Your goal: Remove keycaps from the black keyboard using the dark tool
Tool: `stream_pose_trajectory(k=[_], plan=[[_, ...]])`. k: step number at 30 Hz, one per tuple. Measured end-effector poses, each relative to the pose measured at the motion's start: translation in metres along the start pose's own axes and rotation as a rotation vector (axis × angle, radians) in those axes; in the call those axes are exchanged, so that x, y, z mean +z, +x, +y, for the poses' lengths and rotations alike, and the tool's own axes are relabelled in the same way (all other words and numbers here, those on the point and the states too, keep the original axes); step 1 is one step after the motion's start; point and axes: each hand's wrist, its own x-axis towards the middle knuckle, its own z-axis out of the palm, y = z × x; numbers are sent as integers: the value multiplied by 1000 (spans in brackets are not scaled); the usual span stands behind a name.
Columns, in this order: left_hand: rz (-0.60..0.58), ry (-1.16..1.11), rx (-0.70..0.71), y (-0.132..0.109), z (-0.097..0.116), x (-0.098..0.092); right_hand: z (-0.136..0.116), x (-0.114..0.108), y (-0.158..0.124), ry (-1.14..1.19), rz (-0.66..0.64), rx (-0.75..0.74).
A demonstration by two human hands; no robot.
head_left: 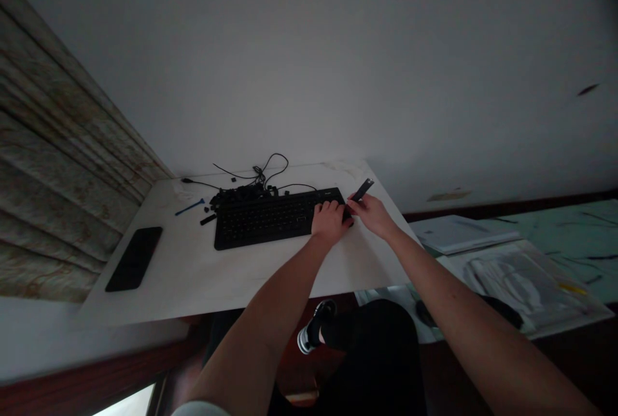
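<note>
A black keyboard (263,221) lies on the white table, with dark gaps or keys I cannot tell apart in the dim light. My left hand (329,221) is over its right end, fingers bent across the keys and thumb by the right edge, holding it. Just beyond that edge, my right hand (371,213) pinches a slim dark tool (363,189) with a lighter tip, its kind unclear. The tool tilts up and away to the right. Its lower end is close to the keyboard's corner, partly hidden by my fingers.
Behind the keyboard are a heap of small black pieces (241,193) and a looped black cable (261,174). A blue stick-like tool (190,207) and a black phone (134,259) lie to the left. A curtain (58,158) hangs beside the table (193,293); papers (463,232) lie at right.
</note>
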Motion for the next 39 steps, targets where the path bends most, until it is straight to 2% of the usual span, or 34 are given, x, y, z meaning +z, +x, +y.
stream_pose_trajectory(k=[10, 22, 28, 32, 35, 37, 39], plan=[[-21, 28, 18, 3, -1, 4, -9, 1, -7, -325, 9, -152], [-7, 31, 22, 2, 0, 4, -15, 2, -16, -428, 36, -169], [-18, -12, 14, 3, 0, 1, -40, -13, 1, -241, 128, -176], [4, -89, -26, 4, -3, -1, -47, -18, 15, -86, 127, -165], [43, -158, -62, 3, -6, -1, -30, -8, 9, 183, 290, -53], [85, -195, -85, 2, -8, 1, -11, 4, -3, 345, 442, 70], [135, -222, -112, 1, -9, 3, 9, 16, -16, 438, 536, 162]])
